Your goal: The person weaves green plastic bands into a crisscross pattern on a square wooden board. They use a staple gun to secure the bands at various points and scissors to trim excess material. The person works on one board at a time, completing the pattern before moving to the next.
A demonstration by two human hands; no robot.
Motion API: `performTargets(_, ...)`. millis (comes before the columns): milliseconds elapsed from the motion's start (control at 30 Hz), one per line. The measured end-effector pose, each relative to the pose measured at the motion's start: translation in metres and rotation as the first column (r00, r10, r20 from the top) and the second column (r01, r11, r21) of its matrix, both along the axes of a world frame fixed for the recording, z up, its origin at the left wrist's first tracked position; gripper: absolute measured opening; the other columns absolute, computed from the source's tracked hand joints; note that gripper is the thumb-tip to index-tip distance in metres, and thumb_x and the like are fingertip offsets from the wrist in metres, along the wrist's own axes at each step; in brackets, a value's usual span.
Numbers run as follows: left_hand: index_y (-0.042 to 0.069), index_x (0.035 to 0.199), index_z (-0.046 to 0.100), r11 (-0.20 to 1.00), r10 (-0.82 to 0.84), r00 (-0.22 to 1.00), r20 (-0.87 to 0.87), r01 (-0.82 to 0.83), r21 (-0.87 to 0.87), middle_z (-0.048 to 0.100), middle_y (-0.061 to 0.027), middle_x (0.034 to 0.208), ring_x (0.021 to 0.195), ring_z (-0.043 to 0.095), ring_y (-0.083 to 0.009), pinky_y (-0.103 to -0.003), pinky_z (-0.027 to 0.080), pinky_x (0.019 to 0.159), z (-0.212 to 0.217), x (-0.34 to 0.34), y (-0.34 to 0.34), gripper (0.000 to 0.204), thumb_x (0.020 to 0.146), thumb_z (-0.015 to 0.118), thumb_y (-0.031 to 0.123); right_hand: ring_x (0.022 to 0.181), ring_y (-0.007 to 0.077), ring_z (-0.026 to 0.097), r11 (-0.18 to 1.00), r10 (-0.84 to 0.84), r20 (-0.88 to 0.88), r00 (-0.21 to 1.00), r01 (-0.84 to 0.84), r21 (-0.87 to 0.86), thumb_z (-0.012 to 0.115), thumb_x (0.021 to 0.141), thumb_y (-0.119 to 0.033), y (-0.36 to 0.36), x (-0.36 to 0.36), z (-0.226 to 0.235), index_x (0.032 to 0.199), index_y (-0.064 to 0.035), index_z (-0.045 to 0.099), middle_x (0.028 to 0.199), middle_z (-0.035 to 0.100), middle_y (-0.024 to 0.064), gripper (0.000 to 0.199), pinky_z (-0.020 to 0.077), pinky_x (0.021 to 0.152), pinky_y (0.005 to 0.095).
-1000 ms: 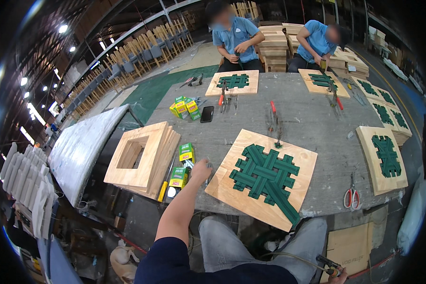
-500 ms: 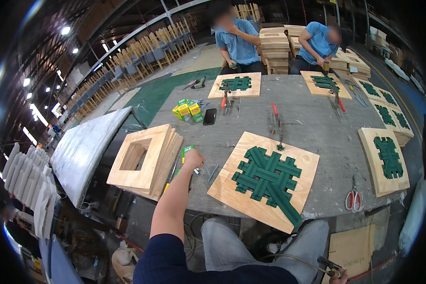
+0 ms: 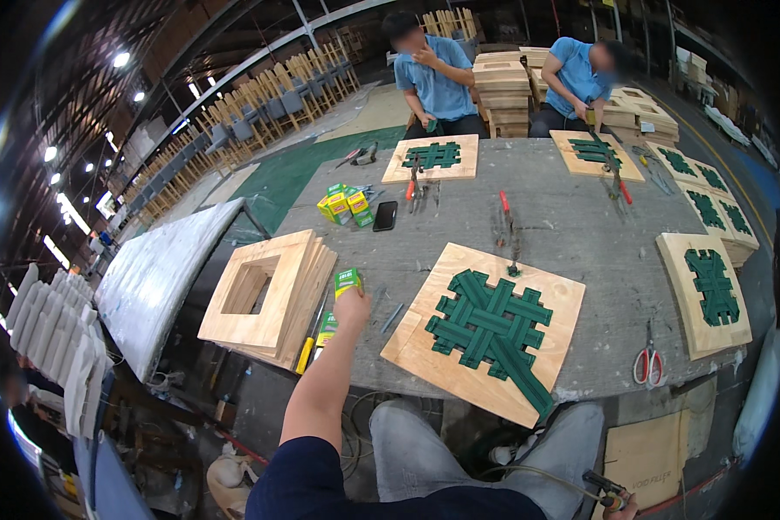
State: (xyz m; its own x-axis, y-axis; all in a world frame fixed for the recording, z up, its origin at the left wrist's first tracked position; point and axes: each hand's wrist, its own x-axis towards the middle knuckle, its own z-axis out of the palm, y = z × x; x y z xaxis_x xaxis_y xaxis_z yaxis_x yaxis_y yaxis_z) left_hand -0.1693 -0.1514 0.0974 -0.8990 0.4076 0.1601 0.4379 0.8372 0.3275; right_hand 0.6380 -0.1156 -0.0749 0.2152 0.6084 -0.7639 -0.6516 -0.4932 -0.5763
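Observation:
My left hand [image 3: 353, 306] is closed around the end of a small green and yellow box [image 3: 347, 281] at the table's left. Another green box [image 3: 326, 328] lies just below it, beside a yellow-handled tool [image 3: 305, 355]. At the lower right edge, my right hand [image 3: 625, 510] grips a dark hose-fed tool [image 3: 609, 490], partly cut off by the picture edge. In front of me a square wooden frame [image 3: 420, 332] lies on the grey table, with green webbing straps [image 3: 485, 321] woven across its middle. One strap end hangs over the near corner.
Stacked wooden frames [image 3: 264, 290] stand left of my hand. Red-handled pliers [image 3: 647, 364] lie at the right, near another webbed frame [image 3: 711, 290]. Farther back are a phone [image 3: 386, 216], green and yellow boxes [image 3: 345, 205] and two people in blue shirts working on frames.
My left hand has shifted slightly nearer me and turned, now gripping the green box more visibly. The second green box has come into sight below it. My right hand stays put.

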Motion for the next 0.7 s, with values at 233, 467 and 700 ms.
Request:
performTargets(233, 0.007, 0.109, 0.075, 0.923, -0.258, 0.954, 0.152, 0.29, -0.254, 0.075, -0.0178, 0.11, 0.105, 0.072, -0.0354, -0.048, 0.059, 0.089, -0.042, 0.039, 0.016, 0.038, 0.087, 0.075, 0.038, 0.102, 0.0321, 0.066, 0.995, -0.099, 0.111, 0.989, 0.097, 0.025, 0.048, 0.107, -0.026, 0.007, 0.011, 0.003, 0.131, 0.0067, 0.063, 0.122, 0.065, 0.0214, 0.043, 0.0618, 0.076, 0.0412)
performTargets(467, 0.003, 0.106, 0.073, 0.975, -0.16, 0.971, 0.177, 0.184, -0.124, 0.075, -0.0196, 0.108, 0.1, 0.073, -0.0344, -0.045, 0.059, 0.086, -0.031, 0.029, -0.011, 0.035, 0.087, 0.074, 0.032, 0.099, 0.0284, 0.068, 0.847, 0.011, -0.052, 0.999, 0.018, 0.532, 0.07, 0.094, -0.019, 0.032, -0.012, 0.087, 0.135, -0.0041, 0.064, 0.12, 0.069, 0.0134, 0.043, 0.0635, 0.074, 0.0496)
performTargets(700, -0.001, 0.111, 0.064, 0.625, -0.742, 0.501, 0.445, 0.277, 0.73, 0.069, -0.0054, 0.087, 0.078, 0.066, -0.0103, -0.025, 0.056, 0.069, 0.021, 0.158, 0.035, 0.02, 0.094, 0.071, 0.007, 0.059, 0.0169, 0.058, 0.637, 0.169, -0.033, 0.985, -0.084, 0.766, 0.056, 0.103, -0.044, 0.096, -0.064, 0.156, 0.126, -0.0034, 0.062, 0.102, 0.069, 0.0064, 0.046, 0.0494, 0.05, 0.0327)
